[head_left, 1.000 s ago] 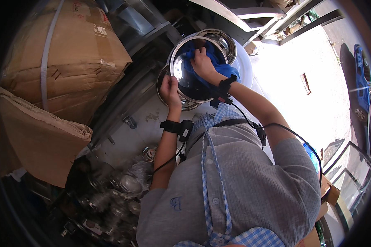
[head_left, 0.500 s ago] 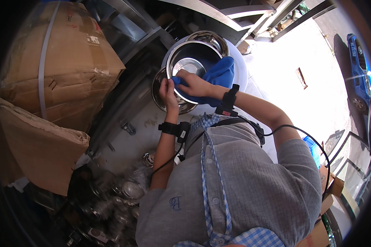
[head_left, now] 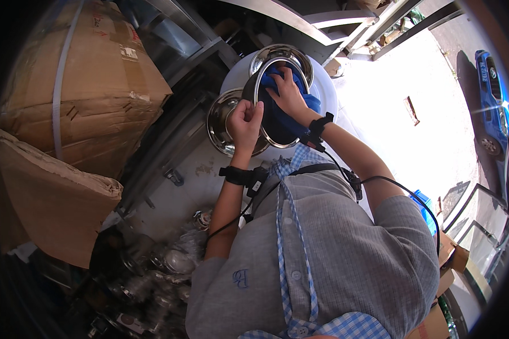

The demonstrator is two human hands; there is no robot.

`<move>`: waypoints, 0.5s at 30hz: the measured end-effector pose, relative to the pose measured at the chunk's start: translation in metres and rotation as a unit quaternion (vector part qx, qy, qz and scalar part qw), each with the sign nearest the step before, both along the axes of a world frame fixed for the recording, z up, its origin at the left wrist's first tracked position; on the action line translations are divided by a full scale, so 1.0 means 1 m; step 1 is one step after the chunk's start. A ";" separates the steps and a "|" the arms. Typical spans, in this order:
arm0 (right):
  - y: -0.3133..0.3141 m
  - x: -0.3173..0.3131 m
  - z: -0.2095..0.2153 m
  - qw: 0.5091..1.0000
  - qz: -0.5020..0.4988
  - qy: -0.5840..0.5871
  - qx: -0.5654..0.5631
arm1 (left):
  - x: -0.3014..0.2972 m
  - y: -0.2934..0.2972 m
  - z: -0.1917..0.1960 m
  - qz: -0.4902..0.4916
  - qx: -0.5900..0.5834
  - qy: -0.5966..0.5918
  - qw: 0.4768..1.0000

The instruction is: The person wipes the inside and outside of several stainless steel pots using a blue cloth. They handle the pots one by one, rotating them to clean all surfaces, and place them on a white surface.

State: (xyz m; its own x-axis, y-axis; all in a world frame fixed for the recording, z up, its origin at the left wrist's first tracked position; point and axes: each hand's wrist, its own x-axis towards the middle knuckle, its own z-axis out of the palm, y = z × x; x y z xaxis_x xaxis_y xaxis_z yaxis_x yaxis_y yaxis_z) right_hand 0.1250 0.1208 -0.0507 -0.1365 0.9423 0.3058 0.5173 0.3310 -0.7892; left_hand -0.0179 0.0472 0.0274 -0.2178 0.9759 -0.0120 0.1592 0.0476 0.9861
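The left hand point(head_left: 244, 121) has its fingers clenched on the near rim of a round stainless steel bowl point(head_left: 277, 121), gripping it and tipping its open mouth toward the person. The right hand point(head_left: 285, 90) is inside the bowl, fingers spread and pressed flat on a blue cloth point(head_left: 300, 101) that lines the inner wall; it grasps nothing hard, only pins the cloth against the metal. The bowl is held up in the air, above a white round drum point(head_left: 327, 93), with two more steel bowls behind it: one point(head_left: 223, 121) to the left, another point(head_left: 300, 56) beyond. The bowl looks thin, stiff and light, and its polished wall is probably slippery, so the rolled rim seems the surest hold. The cloth is soft and bunches easily. Large cardboard boxes point(head_left: 85, 96) stand to the left, and wrapped metalware point(head_left: 175, 260) lies on the floor below.
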 end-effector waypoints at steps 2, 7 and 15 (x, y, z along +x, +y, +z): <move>-0.014 0.006 0.003 0.995 0.056 -0.084 0.013 | 0.000 0.001 0.002 0.000 0.043 0.052 0.998; -0.020 0.015 0.011 0.979 0.117 -0.160 0.051 | -0.005 0.000 0.004 0.018 0.063 0.059 0.996; -0.003 0.022 0.065 0.868 0.177 -0.269 0.377 | -0.019 0.013 0.022 -0.011 0.020 0.113 0.993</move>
